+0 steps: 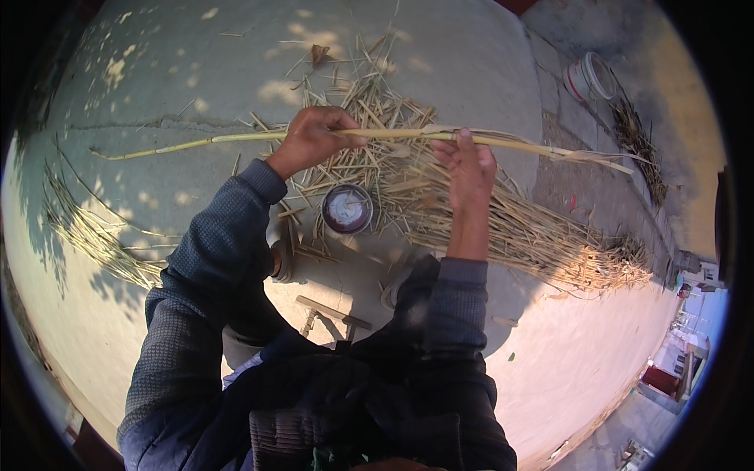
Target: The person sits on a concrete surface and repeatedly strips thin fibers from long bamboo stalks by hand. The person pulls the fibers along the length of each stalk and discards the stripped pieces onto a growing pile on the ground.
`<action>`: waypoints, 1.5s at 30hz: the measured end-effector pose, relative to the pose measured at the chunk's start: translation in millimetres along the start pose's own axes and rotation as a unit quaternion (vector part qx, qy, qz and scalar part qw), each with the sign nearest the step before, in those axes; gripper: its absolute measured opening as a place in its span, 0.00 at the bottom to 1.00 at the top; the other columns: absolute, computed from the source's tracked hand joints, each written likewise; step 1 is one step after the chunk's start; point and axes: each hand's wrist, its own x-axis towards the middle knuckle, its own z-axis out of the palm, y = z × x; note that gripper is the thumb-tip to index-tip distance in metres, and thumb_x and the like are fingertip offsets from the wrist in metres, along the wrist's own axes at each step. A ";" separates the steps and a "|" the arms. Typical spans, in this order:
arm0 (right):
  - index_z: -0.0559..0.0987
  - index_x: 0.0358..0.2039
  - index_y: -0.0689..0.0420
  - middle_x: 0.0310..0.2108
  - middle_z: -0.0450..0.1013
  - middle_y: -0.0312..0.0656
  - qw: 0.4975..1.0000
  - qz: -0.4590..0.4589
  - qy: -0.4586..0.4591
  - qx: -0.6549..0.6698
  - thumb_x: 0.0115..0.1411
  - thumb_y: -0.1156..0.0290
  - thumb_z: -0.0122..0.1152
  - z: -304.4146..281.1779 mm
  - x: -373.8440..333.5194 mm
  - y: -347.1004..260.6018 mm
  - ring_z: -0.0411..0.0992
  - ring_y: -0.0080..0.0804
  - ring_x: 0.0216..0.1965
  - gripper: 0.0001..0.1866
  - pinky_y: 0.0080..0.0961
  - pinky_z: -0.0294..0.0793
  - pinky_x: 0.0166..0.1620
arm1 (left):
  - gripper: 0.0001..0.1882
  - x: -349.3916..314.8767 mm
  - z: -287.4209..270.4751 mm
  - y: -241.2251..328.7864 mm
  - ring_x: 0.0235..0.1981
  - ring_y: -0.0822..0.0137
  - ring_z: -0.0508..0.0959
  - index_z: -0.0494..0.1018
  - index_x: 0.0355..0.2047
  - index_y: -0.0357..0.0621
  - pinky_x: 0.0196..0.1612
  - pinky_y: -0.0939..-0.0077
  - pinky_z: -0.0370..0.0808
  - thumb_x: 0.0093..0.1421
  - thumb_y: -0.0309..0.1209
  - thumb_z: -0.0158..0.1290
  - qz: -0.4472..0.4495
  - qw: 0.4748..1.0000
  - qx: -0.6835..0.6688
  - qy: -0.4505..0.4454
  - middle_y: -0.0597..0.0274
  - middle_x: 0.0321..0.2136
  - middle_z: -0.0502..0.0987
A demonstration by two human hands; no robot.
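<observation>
A long pale yellow-green stalk [393,133] stretches sideways in front of me, held up above the ground. My left hand [316,137] is closed around its middle part, with the thin, greener end running out to the left. Farther right, my right hand [469,161] pinches the stalk between thumb and fingers. Dry, peeling leaf sheath [577,155] hangs along its right end. Under the stalk lies a heap of short cut pieces [377,106]. Close below my hands stands a small round tin [347,209] with whitish stuff inside.
A big bundle of dry stalks [542,239] lies on the right, and a smaller bundle [102,228] on the left. A small wooden stool [334,312] is between my legs. A white bucket [589,77] lies at the far right, near dark brush [635,129].
</observation>
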 end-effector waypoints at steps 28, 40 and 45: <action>0.73 0.54 0.65 0.49 0.78 0.54 0.999 -0.032 -0.041 0.016 0.69 0.66 0.61 15.6 -15.5 -1.5 0.78 0.38 0.49 0.19 0.33 0.80 0.52 | 0.15 11.7 6.8 10.7 0.23 0.63 0.76 0.80 0.36 0.41 0.29 0.66 0.71 0.64 0.42 0.60 0.135 0.981 0.116 -0.072 0.57 0.21 0.75; 0.76 0.48 0.64 0.42 0.81 0.52 0.997 -0.069 -0.006 -0.031 0.67 0.66 0.64 17.9 -17.7 -2.5 0.81 0.33 0.36 0.16 0.26 0.83 0.42 | 0.10 15.4 21.2 7.0 0.24 0.81 0.73 0.80 0.34 0.39 0.28 0.80 0.70 0.66 0.34 0.60 0.052 0.994 -0.037 -0.085 0.71 0.22 0.77; 0.77 0.46 0.65 0.37 0.81 0.50 0.996 -0.061 0.034 -0.050 0.66 0.64 0.65 21.8 -20.5 -4.7 0.81 0.33 0.32 0.17 0.24 0.82 0.38 | 0.12 12.5 24.1 9.1 0.24 0.78 0.75 0.80 0.32 0.39 0.28 0.77 0.71 0.64 0.36 0.62 0.071 0.995 -0.036 -0.067 0.67 0.22 0.78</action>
